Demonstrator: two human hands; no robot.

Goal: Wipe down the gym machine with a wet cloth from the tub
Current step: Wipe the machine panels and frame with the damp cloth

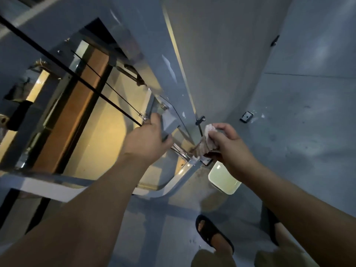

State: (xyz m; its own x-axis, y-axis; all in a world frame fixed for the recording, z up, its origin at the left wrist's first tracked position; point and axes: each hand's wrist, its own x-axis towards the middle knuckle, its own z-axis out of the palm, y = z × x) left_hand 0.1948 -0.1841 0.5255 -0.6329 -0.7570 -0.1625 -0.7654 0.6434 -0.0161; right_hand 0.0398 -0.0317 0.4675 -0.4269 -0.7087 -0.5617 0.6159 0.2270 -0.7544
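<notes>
Head view: our left hand point(148, 139) grips the machine's grey frame point(173, 74), likely to steady us, while our right hand point(229, 143) clutches the cloth point(207, 140) against a lower joint; the tub point(224, 180) sits on the floor just below

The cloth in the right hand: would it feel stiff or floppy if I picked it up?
Probably floppy: the cloth is bunched in folds where the right hand presses it to the machine frame. Likely light, since curled fingers alone hold it. If it came wet from the tub, it might cling and drip.
</notes>
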